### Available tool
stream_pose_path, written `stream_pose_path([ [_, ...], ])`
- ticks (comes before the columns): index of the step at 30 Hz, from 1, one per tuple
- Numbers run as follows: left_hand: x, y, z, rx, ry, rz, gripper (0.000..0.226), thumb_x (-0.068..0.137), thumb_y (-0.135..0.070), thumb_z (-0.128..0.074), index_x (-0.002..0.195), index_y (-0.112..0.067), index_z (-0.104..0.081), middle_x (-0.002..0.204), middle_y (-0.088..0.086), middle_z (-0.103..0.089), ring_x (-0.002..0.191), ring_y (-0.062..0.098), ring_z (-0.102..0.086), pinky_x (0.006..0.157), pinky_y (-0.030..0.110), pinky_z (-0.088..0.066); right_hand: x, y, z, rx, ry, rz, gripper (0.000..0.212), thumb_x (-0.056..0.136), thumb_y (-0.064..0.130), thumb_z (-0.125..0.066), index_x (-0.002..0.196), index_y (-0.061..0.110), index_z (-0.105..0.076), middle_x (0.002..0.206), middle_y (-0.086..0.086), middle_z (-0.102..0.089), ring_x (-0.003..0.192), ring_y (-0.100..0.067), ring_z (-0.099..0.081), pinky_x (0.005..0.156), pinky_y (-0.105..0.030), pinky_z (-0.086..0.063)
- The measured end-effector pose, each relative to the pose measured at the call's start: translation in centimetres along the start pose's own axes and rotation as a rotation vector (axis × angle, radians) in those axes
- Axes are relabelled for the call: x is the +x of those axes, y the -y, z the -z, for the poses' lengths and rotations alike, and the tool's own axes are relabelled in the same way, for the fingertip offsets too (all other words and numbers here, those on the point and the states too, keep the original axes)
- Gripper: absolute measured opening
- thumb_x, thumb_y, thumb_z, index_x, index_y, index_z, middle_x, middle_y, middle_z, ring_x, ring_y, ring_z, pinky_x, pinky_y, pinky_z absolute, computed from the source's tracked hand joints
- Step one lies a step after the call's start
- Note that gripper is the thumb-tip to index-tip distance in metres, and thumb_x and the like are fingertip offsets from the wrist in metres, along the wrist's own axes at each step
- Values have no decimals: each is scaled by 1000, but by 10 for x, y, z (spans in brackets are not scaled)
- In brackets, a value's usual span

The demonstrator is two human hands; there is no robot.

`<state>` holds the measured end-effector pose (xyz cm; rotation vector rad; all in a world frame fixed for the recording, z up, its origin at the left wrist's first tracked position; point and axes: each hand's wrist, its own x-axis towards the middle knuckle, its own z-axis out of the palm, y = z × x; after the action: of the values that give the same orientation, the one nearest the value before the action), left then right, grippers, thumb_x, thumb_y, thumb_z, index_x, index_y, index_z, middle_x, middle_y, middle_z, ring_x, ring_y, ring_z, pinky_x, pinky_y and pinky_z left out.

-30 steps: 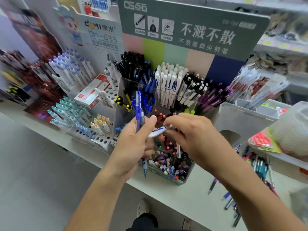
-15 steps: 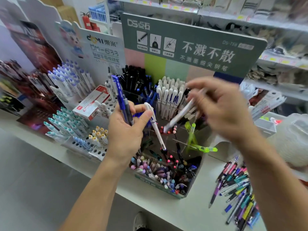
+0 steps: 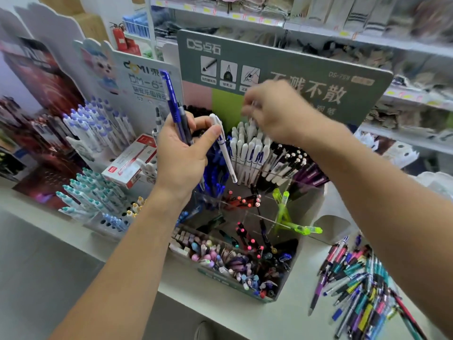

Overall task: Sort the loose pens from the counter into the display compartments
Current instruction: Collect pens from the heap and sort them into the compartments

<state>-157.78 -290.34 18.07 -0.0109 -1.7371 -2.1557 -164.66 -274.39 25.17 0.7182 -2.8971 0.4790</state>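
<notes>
Blue pen [image 3: 171,104] and a dark one beside it gripped upright in the left hand [image 3: 182,153]; white pen [image 3: 224,148] pinched under its thumb, tip slanting down over the display compartments [image 3: 247,217]; right hand [image 3: 277,114] curled over the white-pen compartment [image 3: 250,148], pinching a thin blurred pen; green pens [image 3: 282,207] tilted in a clear compartment further forward; loose pens [image 3: 362,285] heaped on the white tabletop [image 3: 282,322] to the right of the display; teal-capped pens [image 3: 85,192] racked on the left.
</notes>
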Motion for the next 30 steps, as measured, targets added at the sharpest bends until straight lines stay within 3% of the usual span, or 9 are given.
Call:
stream_pose_path([
  [5, 10, -7, -6, -52, -26, -30, 38, 88, 3, -72, 85, -18, -40, 96, 13, -67, 68, 8, -62, 56, 13, -44, -17, -1, -39, -213, 123, 47, 26, 108, 24, -37, 119, 12, -57, 112, -10, -60, 109, -31, -52, 93, -44, -45],
  [8, 9, -5, -8, -45, -19, -28, 39, 88, 2, -73, 84, -18, -40, 96, 13, -67, 67, 6, -61, 57, 12, -44, -29, -4, -25, 32, -39, 11, 34, 104, 10, -48, 137, 18, -52, 122, 0, -58, 109, -17, -54, 93, -30, -47],
  [12, 9, 0, -7, -33, -32, -26, 39, 87, 2, -74, 83, -19, -40, 94, 10, -68, 68, 7, -61, 58, 13, -44, -30, -9, -3, 115, -192, 31, 12, 93, 14, -72, 103, 13, -78, 93, 1, -75, 81, -9, -67, 81, -21, -55],
  [17, 12, 0, -7, -54, -42, -9, 40, 86, 2, -74, 83, -19, -40, 92, 8, -68, 72, 11, -63, 56, 13, -44, -20, -8, -15, -106, 63, 24, 18, 89, 2, -64, 88, 9, -80, 88, -9, -76, 82, -25, -69, 82, -39, -59],
  [19, 15, -2, -9, -84, -37, -8, 41, 85, 2, -75, 82, -19, -40, 90, 6, -69, 72, 12, -64, 54, 13, -45, -17, -9, -9, -127, 132, 9, 23, 88, 3, -61, 90, 13, -81, 91, -5, -77, 85, -22, -69, 82, -35, -59],
  [22, 20, -7, -15, -94, 28, -26, 40, 83, -2, -79, 82, -19, -43, 93, 8, -73, 70, 13, -66, 50, 17, -48, -23, -11, 14, 149, 101, 16, 23, 94, 13, -67, 114, 20, -76, 105, 7, -74, 86, -5, -69, 79, -13, -54],
  [24, 24, -12, -23, -78, 60, -52, 40, 81, -6, -81, 82, -19, -44, 94, 10, -74, 72, 16, -68, 51, 30, -51, -27, -9, 24, 434, 69, 63, 35, 90, 23, -76, 124, 19, -69, 108, 3, -73, 87, -7, -72, 79, -20, -58],
  [27, 30, -21, -35, -64, 51, -91, 39, 80, -7, -83, 83, -18, -45, 94, 7, -74, 84, 22, -71, 65, 26, -55, -27, -5, 20, 465, 3, 130, 31, 87, 16, -78, 117, 15, -70, 92, -4, -77, 79, -17, -74, 75, -30, -61],
  [30, 35, -19, -36, 89, -70, -190, 35, 83, -15, -82, 83, -20, -47, 90, 0, -73, 87, 16, -71, 81, 27, -55, -29, -9, 17, 524, -242, 70, 40, 89, 4, -73, 127, 14, -62, 83, -6, -73, 67, -16, -72, 65, -30, -61],
])
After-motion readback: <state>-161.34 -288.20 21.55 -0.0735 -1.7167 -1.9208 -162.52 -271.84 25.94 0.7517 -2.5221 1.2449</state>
